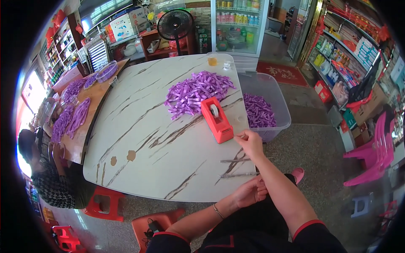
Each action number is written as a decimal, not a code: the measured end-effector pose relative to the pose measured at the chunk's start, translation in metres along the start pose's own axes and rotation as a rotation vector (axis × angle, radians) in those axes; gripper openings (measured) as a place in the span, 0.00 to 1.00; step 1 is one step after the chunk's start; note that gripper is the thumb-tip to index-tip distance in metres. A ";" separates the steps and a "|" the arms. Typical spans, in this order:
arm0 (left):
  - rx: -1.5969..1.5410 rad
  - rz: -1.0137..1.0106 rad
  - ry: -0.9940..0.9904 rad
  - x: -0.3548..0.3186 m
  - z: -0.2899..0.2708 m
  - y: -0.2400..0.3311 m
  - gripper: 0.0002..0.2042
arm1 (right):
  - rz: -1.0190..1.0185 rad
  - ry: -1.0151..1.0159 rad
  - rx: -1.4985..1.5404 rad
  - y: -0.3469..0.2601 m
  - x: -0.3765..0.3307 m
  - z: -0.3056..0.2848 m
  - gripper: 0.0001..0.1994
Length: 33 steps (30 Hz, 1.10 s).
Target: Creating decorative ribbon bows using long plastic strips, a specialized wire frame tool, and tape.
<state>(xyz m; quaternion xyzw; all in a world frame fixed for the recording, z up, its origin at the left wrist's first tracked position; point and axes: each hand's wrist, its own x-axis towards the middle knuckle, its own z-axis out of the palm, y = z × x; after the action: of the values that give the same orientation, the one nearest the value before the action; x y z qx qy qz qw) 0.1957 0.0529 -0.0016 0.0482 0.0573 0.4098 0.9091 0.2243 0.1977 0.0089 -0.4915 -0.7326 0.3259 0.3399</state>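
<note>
A red tape dispenser (218,122) with a roll of clear tape stands near the right edge of the marble-patterned table (139,114). My right hand (250,144) is beside its near end, thumb and forefinger pinched together; anything between them is too small to make out. Below it, at the table's edge, my left hand (251,192) has its fingers curled, and what they may hold is hidden. Two thin greyish strips lie near my hands, an upper strip (232,160) and a lower strip (236,175). Beyond the dispenser is a heap of short purple ribbon loops (198,92).
A clear plastic bin (283,101) with purple pieces stands against the table's right side. A cup of amber drink (212,60) stands at the far edge. At left, a person (55,177) sits by a wooden table (90,111) bearing purple bundles. Red stools (105,204) stand below.
</note>
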 end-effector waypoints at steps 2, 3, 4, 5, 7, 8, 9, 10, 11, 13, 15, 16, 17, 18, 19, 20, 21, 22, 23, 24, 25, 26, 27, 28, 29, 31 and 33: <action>-0.002 -0.009 -0.016 0.000 0.001 0.001 0.05 | 0.022 -0.045 0.029 0.000 0.006 -0.013 0.11; -0.011 -0.003 -0.035 -0.001 -0.001 0.001 0.06 | 0.044 -0.090 0.060 -0.002 0.009 -0.020 0.12; -0.020 0.002 -0.053 -0.001 -0.003 0.000 0.06 | 0.048 -0.090 0.062 0.004 0.015 -0.025 0.12; -0.021 -0.008 -0.055 0.000 -0.003 -0.002 0.06 | 0.051 -0.102 0.152 0.016 0.024 -0.031 0.12; -0.044 -0.004 -0.032 0.001 -0.004 -0.001 0.07 | 0.106 -0.151 0.237 0.024 0.040 -0.042 0.12; -0.043 -0.010 -0.033 0.002 -0.004 -0.001 0.07 | 0.108 -0.146 0.238 0.026 0.045 -0.047 0.12; -0.039 -0.012 -0.037 0.002 -0.004 0.000 0.07 | 0.135 -0.189 0.247 0.029 0.050 -0.050 0.11; -0.035 -0.013 -0.040 0.002 -0.004 0.001 0.07 | 0.161 -0.234 0.257 0.031 0.056 -0.052 0.11; -0.041 -0.013 -0.031 0.001 -0.004 0.000 0.07 | 0.208 -0.256 0.309 0.029 0.062 -0.052 0.09; -0.033 -0.012 -0.034 0.000 -0.002 0.001 0.08 | 0.218 -0.260 0.372 0.027 0.079 -0.057 0.08; -0.031 -0.015 -0.016 -0.001 -0.003 0.001 0.09 | 0.285 -0.275 0.481 0.027 0.097 -0.059 0.08; -0.031 -0.013 -0.002 -0.001 -0.003 0.001 0.10 | 0.286 -0.274 0.487 0.027 0.103 -0.057 0.08; -0.027 -0.017 -0.001 0.000 -0.001 0.001 0.10 | 0.297 -0.278 0.511 0.028 0.111 -0.055 0.09; -0.039 -0.019 0.026 0.000 0.002 0.001 0.13 | 0.308 -0.283 0.535 0.030 0.118 -0.053 0.11; -0.051 -0.020 0.054 0.001 0.004 0.001 0.17 | 0.312 -0.289 0.506 0.032 0.124 -0.052 0.15; -0.050 -0.016 0.062 0.000 0.004 0.001 0.17 | 0.312 -0.296 0.513 0.031 0.128 -0.046 0.15; -0.054 -0.013 0.062 -0.001 0.004 0.001 0.17 | 0.309 -0.331 0.519 0.031 0.131 -0.041 0.16; -0.059 -0.012 0.062 -0.001 0.003 0.002 0.17 | 0.306 -0.366 0.523 0.031 0.133 -0.038 0.18; -0.060 -0.014 0.066 -0.001 0.003 0.001 0.17 | 0.309 -0.366 0.526 0.039 0.137 -0.034 0.18; -0.072 -0.013 0.054 0.000 0.003 0.000 0.17 | 0.226 -0.353 0.442 0.047 0.140 -0.030 0.19; -0.085 -0.014 0.041 0.002 0.003 0.000 0.17 | 0.144 -0.339 0.355 0.055 0.143 -0.027 0.20; -0.089 -0.014 0.045 0.002 0.003 0.001 0.17 | 0.148 -0.341 0.357 0.058 0.144 -0.025 0.20; -0.077 -0.019 0.053 0.002 0.004 0.002 0.17 | 0.147 -0.354 0.386 0.061 0.145 -0.023 0.20; -0.064 -0.025 0.060 0.002 0.004 0.002 0.18 | 0.145 -0.365 0.414 0.064 0.146 -0.023 0.20; -0.066 -0.020 0.065 0.000 0.004 0.003 0.18 | 0.145 -0.372 0.418 0.056 0.146 -0.024 0.20; -0.080 -0.001 0.084 -0.004 0.003 0.002 0.18 | 0.261 -0.478 0.689 0.032 0.142 -0.031 0.20; -0.082 -0.011 0.073 -0.002 0.004 0.003 0.18 | 0.218 -0.497 0.623 0.034 0.146 -0.033 0.20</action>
<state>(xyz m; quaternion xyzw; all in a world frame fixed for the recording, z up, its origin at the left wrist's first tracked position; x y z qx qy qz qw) 0.1930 0.0528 0.0032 -0.0043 0.0739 0.4082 0.9099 0.2260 0.3505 0.0255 -0.3462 -0.6023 0.6749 0.2488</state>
